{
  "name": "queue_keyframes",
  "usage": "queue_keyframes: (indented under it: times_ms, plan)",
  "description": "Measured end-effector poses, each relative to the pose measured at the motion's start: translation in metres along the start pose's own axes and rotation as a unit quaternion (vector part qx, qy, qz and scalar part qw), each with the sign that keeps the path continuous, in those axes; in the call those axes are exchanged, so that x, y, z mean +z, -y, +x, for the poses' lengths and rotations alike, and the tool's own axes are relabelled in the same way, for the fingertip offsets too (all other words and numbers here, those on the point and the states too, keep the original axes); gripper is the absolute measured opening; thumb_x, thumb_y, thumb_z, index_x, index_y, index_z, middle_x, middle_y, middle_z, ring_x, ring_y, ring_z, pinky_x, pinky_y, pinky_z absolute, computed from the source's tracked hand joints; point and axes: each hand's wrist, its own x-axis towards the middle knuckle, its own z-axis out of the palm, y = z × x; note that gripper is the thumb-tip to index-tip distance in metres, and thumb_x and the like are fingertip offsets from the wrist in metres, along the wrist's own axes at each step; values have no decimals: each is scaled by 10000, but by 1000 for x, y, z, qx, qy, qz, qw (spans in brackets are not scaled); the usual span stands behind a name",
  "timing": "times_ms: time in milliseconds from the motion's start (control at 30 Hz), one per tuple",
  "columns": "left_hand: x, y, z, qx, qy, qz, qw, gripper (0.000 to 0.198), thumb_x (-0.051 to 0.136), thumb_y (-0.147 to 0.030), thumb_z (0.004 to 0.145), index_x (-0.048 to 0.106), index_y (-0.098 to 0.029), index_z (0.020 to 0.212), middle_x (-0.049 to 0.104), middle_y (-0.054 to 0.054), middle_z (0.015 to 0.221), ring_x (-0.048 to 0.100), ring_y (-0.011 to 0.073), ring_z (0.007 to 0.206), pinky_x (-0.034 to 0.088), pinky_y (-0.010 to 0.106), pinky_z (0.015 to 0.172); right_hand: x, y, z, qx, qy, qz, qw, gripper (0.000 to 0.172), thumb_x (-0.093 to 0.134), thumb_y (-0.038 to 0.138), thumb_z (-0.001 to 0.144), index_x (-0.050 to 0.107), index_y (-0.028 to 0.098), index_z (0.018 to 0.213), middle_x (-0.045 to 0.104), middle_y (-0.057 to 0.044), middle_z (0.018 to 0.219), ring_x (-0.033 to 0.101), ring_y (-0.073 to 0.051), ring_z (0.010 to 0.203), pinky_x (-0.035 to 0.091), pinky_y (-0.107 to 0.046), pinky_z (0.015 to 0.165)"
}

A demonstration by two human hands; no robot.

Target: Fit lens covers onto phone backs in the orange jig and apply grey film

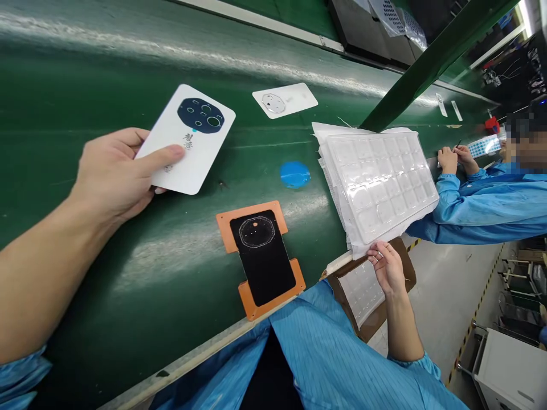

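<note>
- White phone back panel (205, 151) sits in the left hand (113, 171) over the green bench (183, 273), between ten and eleven o'clock of the orange jig (226, 225): thumb flat across the printed face, other fingers closed behind.
- A grip on the long edges would, I judge, better spare the print and dark camera patch (200, 115) from thumb marks.
- The right hand (388, 270), about three o'clock, has its fingers curled nearly together at the near corner of the clear blister trays (380, 182); whether they pinch anything, I cannot tell. A light touch should avoid skewing the stack.
- Best to clear the second white panel (294, 101) at twelve; contact might scuff either.
</note>
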Motion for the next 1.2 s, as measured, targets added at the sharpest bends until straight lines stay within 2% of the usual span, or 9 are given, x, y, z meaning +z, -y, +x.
queue_keyframes:
  times_ms: [133,267,333,433,567,667,833,1000,1200]
  plan:
    - [-1,1,0,3,7,-4,1000,288,733,-178,678,690,-161,962,749,42,996,573,99,594,369,160,430,-3,-1,3,10,-13,35,999,315,895,347,703,654,199,843,704,20,785,691,-109,710,604,-219,704]
    - [-1,-2,-2,-18,-2,8,1000,338,724,-169,684,695,-146,1020,750,57,1028,599,107,631,373,152,433,-3,1,3,20,14,46,999,208,843,294,767,678,210,861,733,15,834,684,-105,694,609,-228,690]
    - [-1,-1,-2,-18,2,6,1000,345,729,-172,685,701,-150,1028,753,54,1023,601,107,641,401,161,461,-2,4,3,0,22,48,999,185,828,276,781,695,220,896,754,11,911,710,-113,781,618,-235,753]
    - [-2,0,-1,-10,13,-7,1000,329,739,-179,693,712,-161,1020,756,49,1011,596,106,637,426,177,490,-2,10,2,-52,32,59,996,159,788,280,809,712,228,939,766,-3,1008,726,-150,970,609,-301,931]
    - [-1,-1,-2,-21,13,-5,1000,347,725,-163,702,707,-163,1049,756,51,1028,598,106,641,424,174,492,0,23,0,-101,42,89,990,188,699,284,857,713,230,1037,744,-39,1183,675,-202,1183,539,-416,1091]
    - [-2,-2,-2,-27,17,5,999,358,724,-176,705,700,-164,1062,753,52,1047,596,104,640,395,157,467,7,32,-1,-104,54,118,986,234,634,342,901,713,208,1076,723,-76,1251,627,-202,1271,476,-416,1154]
    - [-5,1,0,-14,32,7,999,314,751,-188,703,717,-197,1015,749,28,1021,611,114,639,386,162,446,23,38,7,-121,69,136,981,284,596,431,932,718,243,1106,722,-33,1271,613,-206,1294,431,-463,1187]
    - [-4,-2,0,-31,24,-5,999,285,742,-178,695,712,-183,978,740,27,961,596,110,605,399,176,452,22,36,19,-133,26,101,986,311,674,394,883,711,212,1132,721,-51,1270,634,-219,1263,456,-440,1168]
    - [-5,-2,-2,-28,43,12,999,327,761,-232,718,703,-158,1031,719,33,924,568,110,591,367,156,415,17,34,21,-210,-26,68,975,489,794,320,783,673,170,1232,722,-65,1256,635,-239,1257,479,-430,1150]
